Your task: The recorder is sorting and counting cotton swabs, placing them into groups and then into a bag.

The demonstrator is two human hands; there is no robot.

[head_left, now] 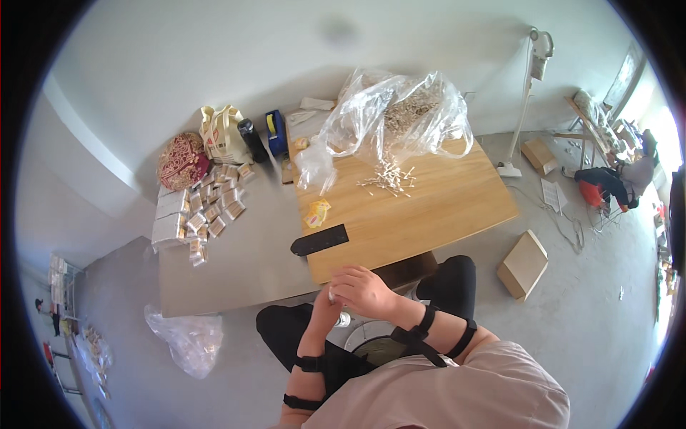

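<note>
My right hand (pixel 363 289) and my left hand (pixel 326 313) meet just in front of the wooden table's near edge. The fingers of both are bent inward and closed together. A small white bit shows between them, too small to name, and the right hand partly covers the left fingers. Farther back on the wooden tabletop (pixel 443 214) lies a loose heap of cotton swabs (pixel 389 177). Behind it, a large clear plastic bag (pixel 357 114) holds many more swabs. A black flat strip-like piece (pixel 319 240) and yellow cards (pixel 317 213) lie nearer to my hands.
On the grey table (pixel 236 264) at left are several small packs (pixel 214 204), white boxes (pixel 170 214), a red patterned bundle (pixel 183 161), a tote bag (pixel 223 136), a black bottle (pixel 253 139) and a blue tape dispenser (pixel 276 132). A cardboard box (pixel 523 264) stands on the floor.
</note>
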